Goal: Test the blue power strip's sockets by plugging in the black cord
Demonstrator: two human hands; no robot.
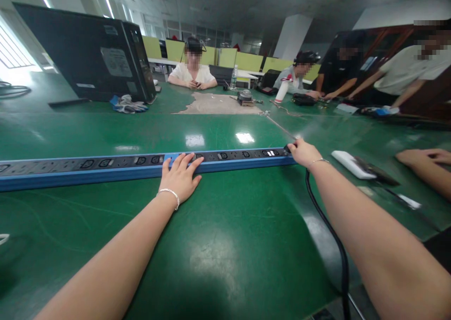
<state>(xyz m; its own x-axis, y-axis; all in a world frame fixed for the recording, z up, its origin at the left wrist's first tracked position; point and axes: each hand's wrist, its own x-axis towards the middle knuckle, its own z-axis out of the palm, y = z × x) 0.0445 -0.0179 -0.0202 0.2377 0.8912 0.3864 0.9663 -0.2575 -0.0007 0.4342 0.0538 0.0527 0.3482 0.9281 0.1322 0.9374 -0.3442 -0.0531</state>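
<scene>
A long blue power strip with a black face of several sockets lies across the green table. My left hand rests flat on its middle, fingers spread over the top edge and sockets. At the strip's right end my right hand is closed around the black end of a power cable. A bit of black shows at its fingertips, touching or very near the strip's end; my fingers hide the exact contact. From under this hand the cable drops past the table's edge.
A black computer case stands back left, with work gloves beside it. A white box-like item lies right of my right hand, near another person's arms. Across the table, several people sit or stand near a bottle.
</scene>
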